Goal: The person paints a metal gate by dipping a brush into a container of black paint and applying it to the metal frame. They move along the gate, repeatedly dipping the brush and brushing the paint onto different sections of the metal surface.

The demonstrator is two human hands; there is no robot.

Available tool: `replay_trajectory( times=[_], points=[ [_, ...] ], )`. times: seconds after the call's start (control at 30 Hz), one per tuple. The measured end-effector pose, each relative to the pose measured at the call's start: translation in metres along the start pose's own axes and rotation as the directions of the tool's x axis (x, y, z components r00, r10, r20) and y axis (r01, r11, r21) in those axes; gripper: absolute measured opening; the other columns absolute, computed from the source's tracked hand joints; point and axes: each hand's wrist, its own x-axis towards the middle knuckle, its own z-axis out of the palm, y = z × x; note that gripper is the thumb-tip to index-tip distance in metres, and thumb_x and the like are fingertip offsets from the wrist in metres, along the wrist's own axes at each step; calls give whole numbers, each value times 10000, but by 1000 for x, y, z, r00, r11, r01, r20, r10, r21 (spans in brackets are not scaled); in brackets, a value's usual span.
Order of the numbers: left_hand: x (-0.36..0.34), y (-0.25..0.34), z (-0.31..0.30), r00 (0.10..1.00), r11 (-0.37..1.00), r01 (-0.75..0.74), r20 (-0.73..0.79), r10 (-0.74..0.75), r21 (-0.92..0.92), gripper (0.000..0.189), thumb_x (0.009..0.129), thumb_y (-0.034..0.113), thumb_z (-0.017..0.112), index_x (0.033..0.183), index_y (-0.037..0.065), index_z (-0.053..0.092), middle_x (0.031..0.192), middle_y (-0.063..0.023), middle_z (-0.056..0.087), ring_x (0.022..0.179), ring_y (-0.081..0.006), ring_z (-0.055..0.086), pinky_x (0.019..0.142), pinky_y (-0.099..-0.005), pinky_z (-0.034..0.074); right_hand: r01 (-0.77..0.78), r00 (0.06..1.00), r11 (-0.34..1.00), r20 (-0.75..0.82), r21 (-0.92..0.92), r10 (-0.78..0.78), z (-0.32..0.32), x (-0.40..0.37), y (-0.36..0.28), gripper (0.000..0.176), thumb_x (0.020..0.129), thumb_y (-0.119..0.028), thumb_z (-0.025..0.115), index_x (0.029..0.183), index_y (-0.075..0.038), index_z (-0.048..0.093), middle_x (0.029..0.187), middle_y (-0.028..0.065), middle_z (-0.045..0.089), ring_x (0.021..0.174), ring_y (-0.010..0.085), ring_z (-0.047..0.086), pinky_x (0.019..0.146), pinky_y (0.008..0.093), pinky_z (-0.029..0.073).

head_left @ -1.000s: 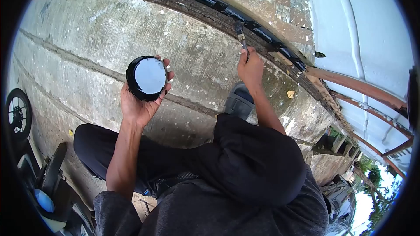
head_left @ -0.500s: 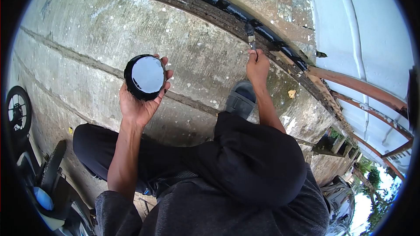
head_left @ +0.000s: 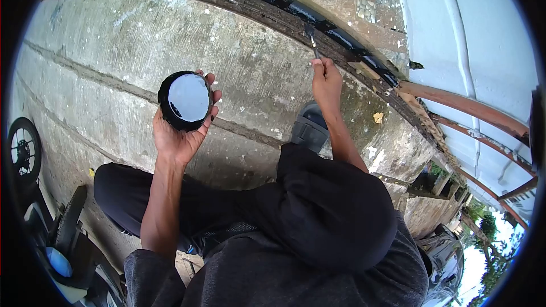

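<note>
Resting in my left hand (head_left: pixel 181 139) is a round container of black paint (head_left: pixel 190 98), its glossy surface reflecting the sky. My fingers wrap around its far right side, and dark smudges mark the fingertips. My right hand (head_left: pixel 327 86) grips a paintbrush (head_left: pixel 316 51) by its handle. The dark bristles point away from me and lie right at the lower edge of a long bar coated in wet-looking black (head_left: pixel 341 36). This bar runs in a curve along the base of the wall.
Under me is a paint-speckled concrete floor (head_left: pixel 250 68) with a groove across it. My sandalled foot (head_left: pixel 311 127) is beside my right forearm. Reddish-brown beams (head_left: pixel 466 111) stand against a pale blue wall (head_left: pixel 500 40) at right. A motorcycle wheel (head_left: pixel 24 149) shows at left.
My right hand and the brush have moved left along the black bar. My left hand with the paint container has shifted very slightly left.
</note>
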Motion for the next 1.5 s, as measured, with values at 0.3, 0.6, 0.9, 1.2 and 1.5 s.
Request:
replay_trajectory(
  times=[0.3,0.6,0.9,1.2,1.5],
  points=[
    [-3,2,-2,1000,1000,-18,-20,17,-26,550,1024,362,434,1421,-19,419,1399,-209,506,1155,-401,604,881,-471,597,-56,990,994,127,-91,68,13,10,9,268,960,-290,580,967,-25,620,723,142,637,676,319,609,672,427,455],
    [0,5,-8,999,999,32,43,-30,-43,483,1029,256,445,1449,20,407,1454,-157,484,1224,-394,567,949,-479,566,-243,968,886,159,395,195,14,13,23,239,1034,-249,510,987,-41,617,595,-59,364,411,51,290,380,254,248],
    [7,2,-8,998,998,56,44,-54,-42,461,1029,236,454,1433,14,427,1443,-167,496,1208,-391,577,961,-481,554,-373,927,703,278,605,252,18,2,-3,235,1029,-229,495,958,-39,613,555,-56,365,390,75,317,382,290,279],
    [5,2,-9,999,1000,9,-39,-10,-27,477,1022,277,468,1415,9,440,1410,-191,511,1171,-405,596,903,-487,584,-357,934,710,260,607,247,38,17,-29,273,1055,-222,423,976,-14,581,528,-48,334,386,83,292,385,293,268],
    [8,2,-8,999,998,27,-41,-30,-58,469,1022,266,462,1411,4,440,1396,-194,522,1163,-405,600,904,-499,583,-346,938,660,218,667,270,40,13,-9,149,998,-175,542,969,-36,584,557,-32,390,392,84,345,361,305,269]
  ],
)
